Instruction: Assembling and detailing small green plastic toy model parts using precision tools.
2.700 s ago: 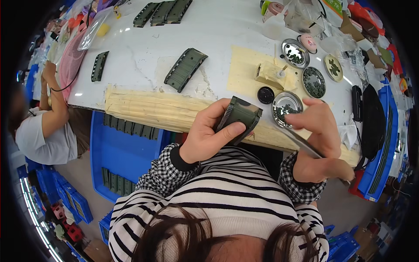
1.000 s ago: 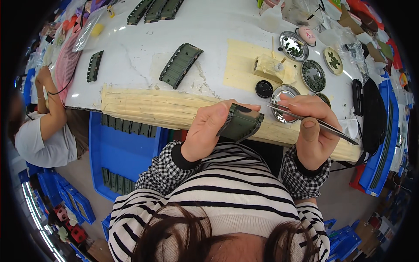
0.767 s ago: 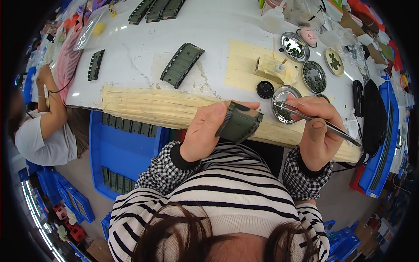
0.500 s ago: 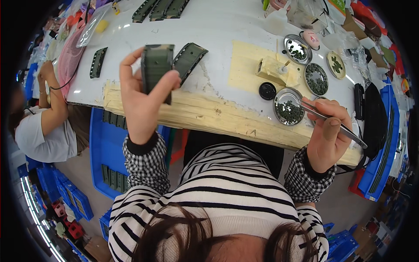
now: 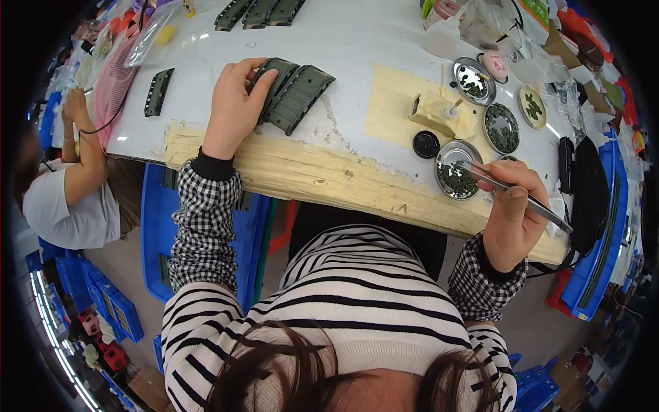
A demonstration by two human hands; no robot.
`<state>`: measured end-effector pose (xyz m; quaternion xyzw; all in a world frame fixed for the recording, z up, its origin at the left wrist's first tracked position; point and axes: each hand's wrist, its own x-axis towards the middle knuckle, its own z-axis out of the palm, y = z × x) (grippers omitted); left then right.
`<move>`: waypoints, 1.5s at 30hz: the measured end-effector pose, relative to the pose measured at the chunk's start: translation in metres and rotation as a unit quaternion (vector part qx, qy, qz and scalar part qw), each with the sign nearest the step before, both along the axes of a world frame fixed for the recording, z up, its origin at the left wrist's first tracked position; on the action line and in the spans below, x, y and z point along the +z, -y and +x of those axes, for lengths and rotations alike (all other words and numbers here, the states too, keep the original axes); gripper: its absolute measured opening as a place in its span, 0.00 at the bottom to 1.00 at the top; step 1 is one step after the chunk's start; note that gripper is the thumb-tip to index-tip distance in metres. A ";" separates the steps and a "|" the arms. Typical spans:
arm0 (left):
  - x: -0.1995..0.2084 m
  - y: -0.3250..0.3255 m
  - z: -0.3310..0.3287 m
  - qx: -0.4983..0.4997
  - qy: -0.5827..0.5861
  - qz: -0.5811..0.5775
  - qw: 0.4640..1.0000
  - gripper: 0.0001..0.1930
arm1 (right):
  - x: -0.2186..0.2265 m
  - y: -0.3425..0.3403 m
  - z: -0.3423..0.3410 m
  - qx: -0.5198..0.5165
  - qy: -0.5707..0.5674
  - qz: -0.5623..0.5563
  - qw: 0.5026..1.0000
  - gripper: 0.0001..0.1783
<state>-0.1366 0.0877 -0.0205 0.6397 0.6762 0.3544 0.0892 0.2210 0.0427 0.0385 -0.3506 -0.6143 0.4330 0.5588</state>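
My left hand (image 5: 237,103) grips a dark green curved plastic piece (image 5: 277,74) at the table's left middle, thumb on its top. That piece lies right against a second green plastic piece (image 5: 300,101), which has ribs along its edges. My right hand (image 5: 516,213) is closed around metal tweezers (image 5: 528,200), held slantwise. The tips of the tweezers are over a round metal dish (image 5: 443,185) holding small dark green bits (image 5: 456,180). Whether anything sits between the tips is too small to tell.
More green pieces lie at the far edge (image 5: 264,14) and left (image 5: 159,93). Beside the dish are a black round cap (image 5: 425,144), a taped block (image 5: 439,118) and other dishes (image 5: 500,128). A blue bin (image 5: 154,233) stands below the table; another person (image 5: 75,199) sits left.
My left hand has moved forward and brought its green piece down from the air beside the other one. My right hand with the tweezers has stayed nearly in place.
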 end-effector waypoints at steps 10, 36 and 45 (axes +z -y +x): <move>0.047 -0.114 0.010 0.034 -0.249 -0.005 0.968 0.27 | -0.006 -0.001 0.008 -0.009 0.011 0.044 0.999 0.10; 0.043 0.062 0.029 -0.228 0.791 -0.022 0.567 0.30 | -0.054 -0.015 0.035 -0.138 0.375 0.118 0.909 0.08; 0.055 0.076 0.107 -0.150 0.656 -0.100 0.733 0.28 | -0.034 -0.004 0.020 -0.105 0.163 -0.009 0.981 0.09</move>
